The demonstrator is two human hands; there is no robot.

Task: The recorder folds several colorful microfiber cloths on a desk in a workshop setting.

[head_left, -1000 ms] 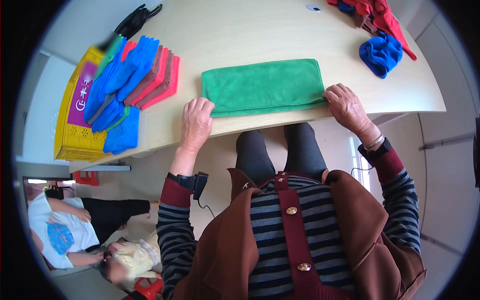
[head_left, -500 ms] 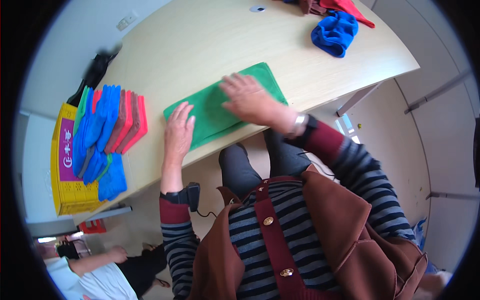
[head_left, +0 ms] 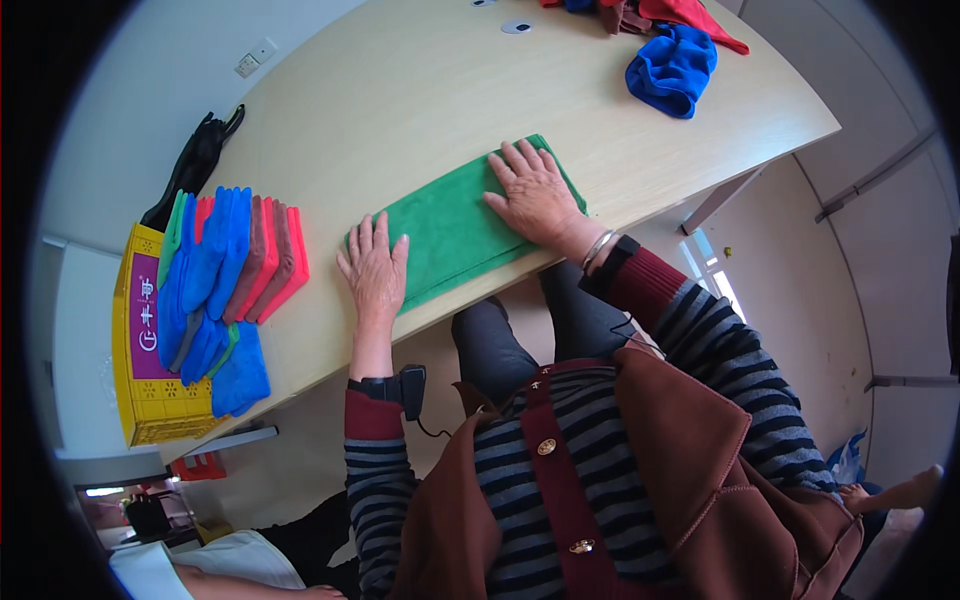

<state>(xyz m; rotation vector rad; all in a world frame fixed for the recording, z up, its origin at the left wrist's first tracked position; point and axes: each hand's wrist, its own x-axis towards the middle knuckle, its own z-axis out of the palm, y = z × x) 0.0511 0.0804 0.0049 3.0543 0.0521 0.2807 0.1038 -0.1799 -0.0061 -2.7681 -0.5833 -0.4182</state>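
Note:
A green cloth point(head_left: 450, 235), folded into a long flat rectangle, lies along the near edge of the table. On its left end rests my left hand point(head_left: 375, 272), palm down with the fingers spread. My right hand point(head_left: 535, 195) lies flat on the cloth's right end, fingers apart. Neither hand grips anything. To the left stands a row of folded cloths point(head_left: 225, 260) in blue, red, brown and green, close to my left hand but not touched by it.
The row of cloths leans in a yellow crate point(head_left: 165, 410) at the table's left end. Behind it lies a black object point(head_left: 195, 160). A crumpled blue cloth point(head_left: 672, 72) and a red cloth point(head_left: 695, 15) are at the far right. Another person's arm point(head_left: 250, 588) shows at lower left.
My right hand has slid right across the green cloth to its right end. My left hand stays at the left end, its fingers now more spread.

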